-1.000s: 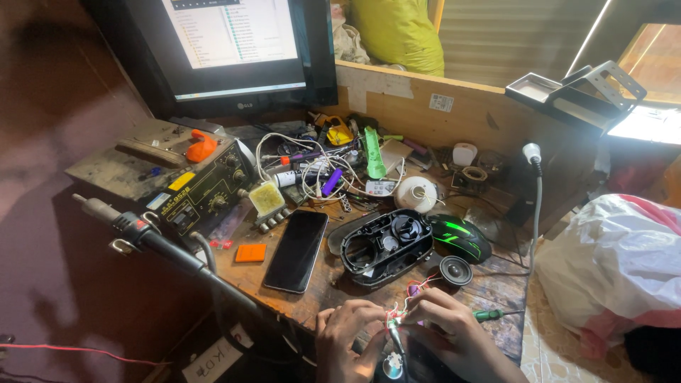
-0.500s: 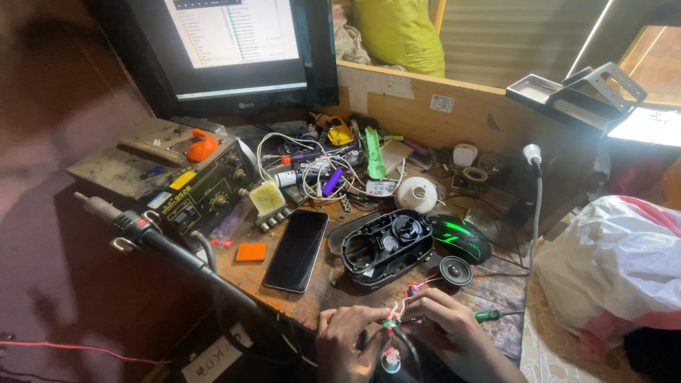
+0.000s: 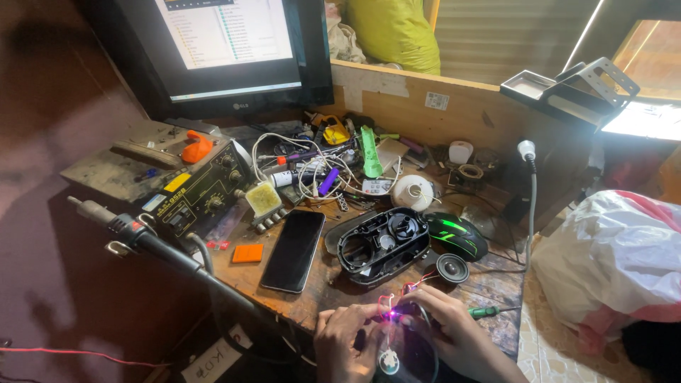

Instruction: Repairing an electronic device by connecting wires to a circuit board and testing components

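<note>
At the near edge of the cluttered wooden workbench (image 3: pixel 284 284), both hands meet over a small wired part (image 3: pixel 389 312) that glows pink-violet between the fingertips; the left hand (image 3: pixel 347 342) pinches it from the left with fingers curled in, and the right hand (image 3: pixel 448 328) grips it from the right, fingers bent around the thin red wires; a small round disc (image 3: pixel 388 362) hangs below the hands on a wire. Just beyond the hands lies an opened black speaker shell (image 3: pixel 383 245), with a loose round speaker driver (image 3: pixel 452 268) beside it and a black mouse with green light (image 3: pixel 457 235) touching its far end; a green-handled screwdriver (image 3: pixel 489 311) rests just right of the right hand; a dark phone (image 3: pixel 294 250) lies face up to the left, near an orange square pad (image 3: pixel 247 253); a soldering station (image 3: pixel 195 195) and a monitor (image 3: pixel 227 50) stand further back.
</note>
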